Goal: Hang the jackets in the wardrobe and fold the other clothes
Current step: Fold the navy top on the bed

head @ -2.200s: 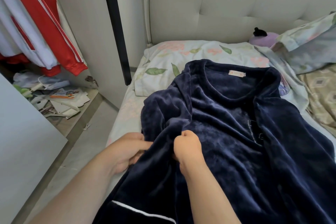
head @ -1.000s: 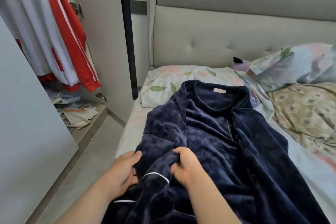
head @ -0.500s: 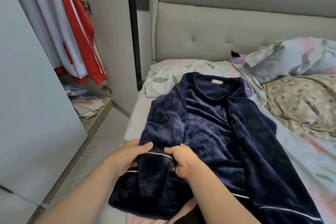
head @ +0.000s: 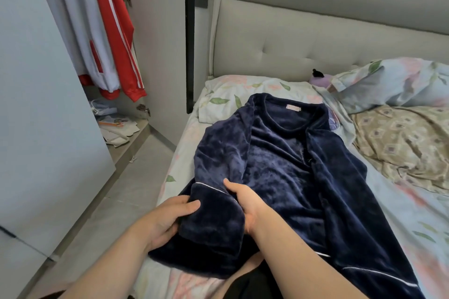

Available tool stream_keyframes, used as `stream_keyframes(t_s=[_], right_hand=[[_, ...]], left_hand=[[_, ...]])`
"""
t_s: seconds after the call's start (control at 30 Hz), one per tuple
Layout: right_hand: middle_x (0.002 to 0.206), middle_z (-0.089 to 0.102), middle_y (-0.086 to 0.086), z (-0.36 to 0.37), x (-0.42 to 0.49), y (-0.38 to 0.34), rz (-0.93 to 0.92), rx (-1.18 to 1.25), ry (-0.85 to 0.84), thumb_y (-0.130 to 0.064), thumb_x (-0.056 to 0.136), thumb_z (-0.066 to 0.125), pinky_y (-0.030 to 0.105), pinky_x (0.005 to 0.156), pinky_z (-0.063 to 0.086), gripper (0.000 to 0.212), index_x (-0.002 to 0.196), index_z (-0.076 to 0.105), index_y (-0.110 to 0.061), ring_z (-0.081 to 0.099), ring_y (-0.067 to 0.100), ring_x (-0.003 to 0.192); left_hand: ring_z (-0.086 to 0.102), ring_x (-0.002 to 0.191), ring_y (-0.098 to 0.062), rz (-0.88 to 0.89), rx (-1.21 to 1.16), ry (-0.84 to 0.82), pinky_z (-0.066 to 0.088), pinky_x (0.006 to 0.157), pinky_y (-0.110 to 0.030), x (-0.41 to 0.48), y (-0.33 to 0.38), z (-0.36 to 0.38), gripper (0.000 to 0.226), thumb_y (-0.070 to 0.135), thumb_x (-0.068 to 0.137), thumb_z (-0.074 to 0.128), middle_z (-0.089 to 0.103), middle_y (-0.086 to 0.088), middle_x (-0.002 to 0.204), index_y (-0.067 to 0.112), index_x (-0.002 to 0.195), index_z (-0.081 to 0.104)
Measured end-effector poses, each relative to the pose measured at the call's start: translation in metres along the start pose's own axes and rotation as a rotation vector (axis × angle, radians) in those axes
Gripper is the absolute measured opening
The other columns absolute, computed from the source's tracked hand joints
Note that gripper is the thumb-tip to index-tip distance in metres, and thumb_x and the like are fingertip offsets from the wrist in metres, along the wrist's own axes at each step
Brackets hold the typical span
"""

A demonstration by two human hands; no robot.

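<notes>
A dark navy plush top [head: 286,167] with white piping lies face up on the bed [head: 398,206], collar toward the headboard. Its left sleeve is folded down along the body, cuff toward me. My left hand [head: 167,218] grips the cuff end from the left, thumb on top. My right hand [head: 245,201] holds the same cuff from the right, fingers curled over the fabric. In the open wardrobe at the left hang a red jacket with white stripes [head: 116,39] and a pale grey jacket [head: 80,26].
The wardrobe door [head: 41,109] stands open at the left, with papers [head: 116,128] on the wardrobe floor. A floral pillow [head: 243,94], a second pillow [head: 393,82] and a patterned quilt [head: 408,143] lie by the padded headboard [head: 315,36]. Grey floor [head: 116,201] runs between bed and wardrobe.
Both hands have drawn the left sleeve out and down toward me, so its white-piped cuff now lies near the hem. My view has risen and pulled back from the bed.
</notes>
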State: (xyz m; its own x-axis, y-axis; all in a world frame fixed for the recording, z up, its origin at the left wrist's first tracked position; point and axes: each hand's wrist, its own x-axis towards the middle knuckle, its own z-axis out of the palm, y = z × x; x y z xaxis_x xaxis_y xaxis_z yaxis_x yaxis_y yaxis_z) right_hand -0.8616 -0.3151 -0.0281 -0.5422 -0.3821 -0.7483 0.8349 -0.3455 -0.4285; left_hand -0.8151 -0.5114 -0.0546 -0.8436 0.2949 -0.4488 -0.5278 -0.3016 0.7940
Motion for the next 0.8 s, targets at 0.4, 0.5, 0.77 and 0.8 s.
stream_keyframes(t_s=[0.4, 0.5, 0.77, 0.8], right_hand=[[0.124, 0.064, 0.022, 0.000, 0.005, 0.012, -0.243, -0.388, 0.244, 0.016, 0.074, 0.059, 0.057, 0.083, 0.057, 0.080, 0.147, 0.038, -0.011, 0.069, 0.037, 0.096], [0.118, 0.068, 0.016, 0.004, 0.011, 0.020, -0.354, -0.547, 0.294, 0.008, 0.077, 0.062, 0.055, 0.085, 0.058, 0.059, 0.132, 0.053, -0.012, 0.069, 0.035, 0.099], [0.119, 0.065, 0.008, -0.001, 0.029, 0.028, -0.379, -0.749, 0.513, -0.001, 0.084, 0.067, 0.039, 0.090, 0.055, 0.041, 0.121, 0.056, -0.012, 0.064, 0.029, 0.105], [0.120, 0.063, 0.010, -0.001, 0.031, 0.029, -0.373, -0.821, 0.561, -0.003, 0.085, 0.066, 0.035, 0.086, 0.054, 0.041, 0.123, 0.053, -0.011, 0.063, 0.029, 0.106]], left_hand=[[0.073, 0.081, -0.035, -0.082, 0.172, 0.275, 0.057, 0.074, -0.040, -0.006, 0.009, -0.013, 0.028, 0.012, 0.091, 0.066, 0.074, -0.024, 0.096, -0.005, 0.112, 0.066], [0.073, 0.087, -0.035, -0.112, 0.188, 0.288, 0.056, 0.084, -0.043, -0.010, 0.010, -0.012, 0.031, 0.025, 0.091, 0.066, 0.074, -0.023, 0.097, -0.002, 0.105, 0.071], [0.068, 0.080, -0.030, -0.061, 0.405, 0.498, 0.056, 0.078, -0.036, 0.012, -0.005, -0.021, 0.022, 0.018, 0.081, 0.078, 0.071, -0.012, 0.082, 0.000, 0.080, 0.065], [0.064, 0.069, -0.025, -0.052, 0.520, 0.527, 0.050, 0.065, -0.029, 0.013, -0.007, -0.022, 0.027, 0.022, 0.079, 0.079, 0.065, -0.008, 0.071, 0.004, 0.071, 0.060]])
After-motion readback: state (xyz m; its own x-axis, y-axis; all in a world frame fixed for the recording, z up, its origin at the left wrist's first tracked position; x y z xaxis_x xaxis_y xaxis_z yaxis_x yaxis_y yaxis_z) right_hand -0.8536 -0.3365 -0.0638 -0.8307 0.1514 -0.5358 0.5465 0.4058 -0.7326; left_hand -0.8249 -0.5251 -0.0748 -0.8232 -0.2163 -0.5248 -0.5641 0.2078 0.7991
